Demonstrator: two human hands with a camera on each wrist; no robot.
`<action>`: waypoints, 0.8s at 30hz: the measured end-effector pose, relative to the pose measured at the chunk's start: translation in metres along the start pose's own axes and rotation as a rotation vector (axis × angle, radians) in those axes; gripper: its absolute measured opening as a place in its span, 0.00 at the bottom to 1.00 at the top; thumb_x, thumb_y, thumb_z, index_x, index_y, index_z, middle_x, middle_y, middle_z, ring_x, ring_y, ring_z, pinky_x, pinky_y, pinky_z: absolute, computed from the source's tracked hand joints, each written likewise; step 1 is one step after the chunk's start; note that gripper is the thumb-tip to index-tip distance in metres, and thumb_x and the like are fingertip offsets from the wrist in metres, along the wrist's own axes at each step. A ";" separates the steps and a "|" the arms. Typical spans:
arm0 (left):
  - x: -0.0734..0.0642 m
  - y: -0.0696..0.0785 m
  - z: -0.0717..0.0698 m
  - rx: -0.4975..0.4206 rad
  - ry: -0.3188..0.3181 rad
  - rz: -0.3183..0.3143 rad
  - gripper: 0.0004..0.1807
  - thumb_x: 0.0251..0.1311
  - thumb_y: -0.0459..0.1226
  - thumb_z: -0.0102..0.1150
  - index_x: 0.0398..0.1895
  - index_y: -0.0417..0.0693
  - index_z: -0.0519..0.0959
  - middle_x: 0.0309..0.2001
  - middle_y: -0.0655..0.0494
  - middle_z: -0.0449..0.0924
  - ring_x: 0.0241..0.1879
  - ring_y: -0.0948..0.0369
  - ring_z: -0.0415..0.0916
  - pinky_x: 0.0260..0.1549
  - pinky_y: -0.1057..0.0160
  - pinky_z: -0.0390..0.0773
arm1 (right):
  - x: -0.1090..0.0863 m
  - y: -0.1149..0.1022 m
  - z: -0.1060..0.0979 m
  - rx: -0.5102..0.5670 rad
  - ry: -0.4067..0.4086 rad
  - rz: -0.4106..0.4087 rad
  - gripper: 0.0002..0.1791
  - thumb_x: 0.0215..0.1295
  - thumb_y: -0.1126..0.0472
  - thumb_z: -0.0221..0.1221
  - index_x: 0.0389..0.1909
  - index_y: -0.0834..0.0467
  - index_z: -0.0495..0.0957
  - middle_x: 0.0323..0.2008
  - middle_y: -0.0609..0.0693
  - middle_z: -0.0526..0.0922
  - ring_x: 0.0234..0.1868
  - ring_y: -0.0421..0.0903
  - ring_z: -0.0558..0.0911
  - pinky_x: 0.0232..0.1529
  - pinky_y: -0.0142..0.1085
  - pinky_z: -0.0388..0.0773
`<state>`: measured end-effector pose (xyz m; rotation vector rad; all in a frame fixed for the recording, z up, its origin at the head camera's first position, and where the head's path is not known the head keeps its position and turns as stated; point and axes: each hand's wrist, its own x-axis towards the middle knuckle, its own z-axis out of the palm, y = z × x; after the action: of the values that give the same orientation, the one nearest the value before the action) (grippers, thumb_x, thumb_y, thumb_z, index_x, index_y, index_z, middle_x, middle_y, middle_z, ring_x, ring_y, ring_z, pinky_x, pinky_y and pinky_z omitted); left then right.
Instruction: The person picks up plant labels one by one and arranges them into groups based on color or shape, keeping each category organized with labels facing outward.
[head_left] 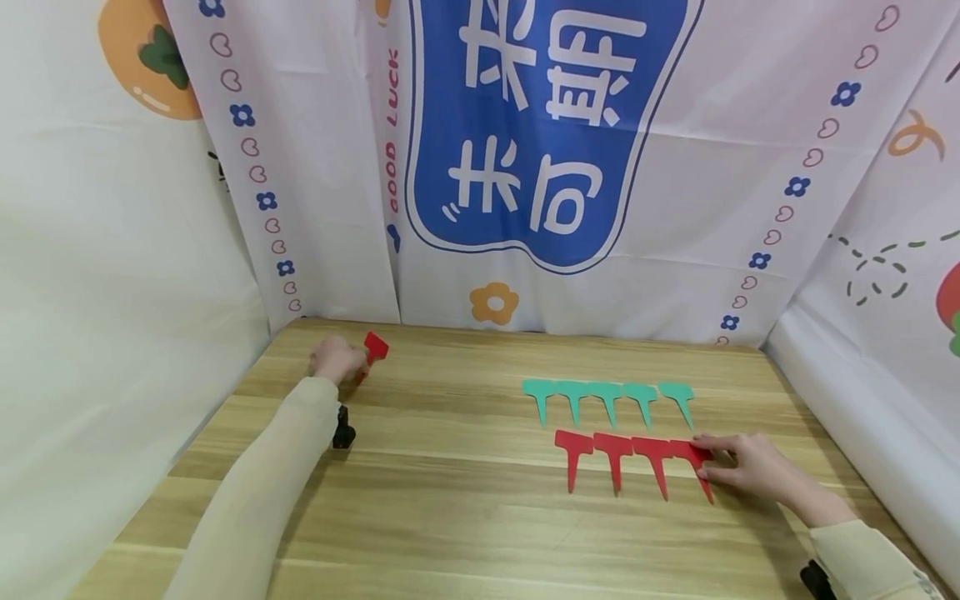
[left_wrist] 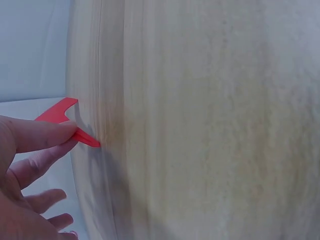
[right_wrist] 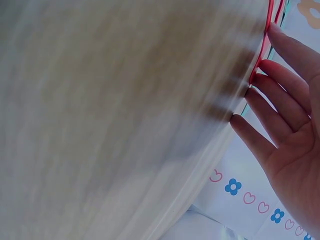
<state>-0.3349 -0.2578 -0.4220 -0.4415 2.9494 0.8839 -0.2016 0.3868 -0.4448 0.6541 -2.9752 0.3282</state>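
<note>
My left hand (head_left: pixel 339 360), at the far left of the table, pinches a red T-shaped plant label (left_wrist: pixel 59 113) between thumb and forefinger. In the left wrist view its narrow end points toward the wood, and the other fingers are loosely spread. At the right, my right hand (head_left: pixel 753 468) touches the end red plant label (head_left: pixel 703 475) of a row, thumb and forefinger apart on it. The right wrist view shows these fingers (right_wrist: pixel 285 82) fairly straight, their tips at the label and tabletop. Beside that label lie more red labels (head_left: pixel 615 454), heads up and stems toward me.
Behind the red row, several green T-shaped labels (head_left: pixel 573 392) lie side by side on the wooden table (head_left: pixel 450 517). A printed white cloth (head_left: pixel 330 167) hangs along the back edge, and white sheets border both sides.
</note>
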 end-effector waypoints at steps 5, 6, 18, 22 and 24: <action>-0.002 0.001 0.003 0.026 0.004 0.052 0.17 0.50 0.41 0.61 0.40 0.40 0.83 0.50 0.38 0.78 0.53 0.40 0.67 0.59 0.40 0.61 | 0.000 0.000 0.000 -0.006 0.000 -0.011 0.26 0.51 0.46 0.68 0.49 0.55 0.82 0.47 0.52 0.85 0.45 0.51 0.83 0.42 0.45 0.80; -0.002 0.001 0.004 0.025 0.002 0.050 0.18 0.50 0.41 0.61 0.41 0.39 0.82 0.52 0.37 0.77 0.54 0.39 0.66 0.59 0.40 0.62 | 0.000 0.000 0.000 -0.005 0.000 -0.012 0.26 0.51 0.46 0.68 0.49 0.55 0.82 0.47 0.52 0.85 0.44 0.51 0.83 0.41 0.45 0.80; -0.013 0.008 0.014 -0.024 0.004 0.021 0.09 0.49 0.40 0.59 0.25 0.42 0.78 0.45 0.41 0.77 0.38 0.48 0.70 0.28 0.59 0.72 | 0.000 0.000 0.000 -0.007 0.002 -0.018 0.26 0.51 0.47 0.68 0.49 0.56 0.82 0.48 0.53 0.85 0.40 0.45 0.82 0.39 0.41 0.79; -0.018 0.014 0.019 -0.049 0.022 0.038 0.08 0.46 0.39 0.60 0.19 0.43 0.79 0.61 0.41 0.70 0.49 0.42 0.70 0.36 0.54 0.76 | 0.000 0.001 -0.001 -0.006 -0.007 -0.014 0.26 0.51 0.47 0.68 0.49 0.56 0.82 0.48 0.53 0.84 0.38 0.42 0.80 0.38 0.40 0.79; -0.021 0.017 0.022 -0.056 0.031 0.053 0.09 0.45 0.39 0.61 0.25 0.41 0.82 0.68 0.41 0.62 0.60 0.37 0.62 0.50 0.47 0.72 | 0.000 0.001 -0.001 -0.008 -0.012 -0.014 0.26 0.51 0.47 0.68 0.49 0.56 0.82 0.48 0.53 0.84 0.40 0.43 0.81 0.39 0.42 0.79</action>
<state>-0.3208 -0.2267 -0.4292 -0.3847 2.9838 0.9762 -0.2016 0.3876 -0.4440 0.6777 -2.9800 0.3125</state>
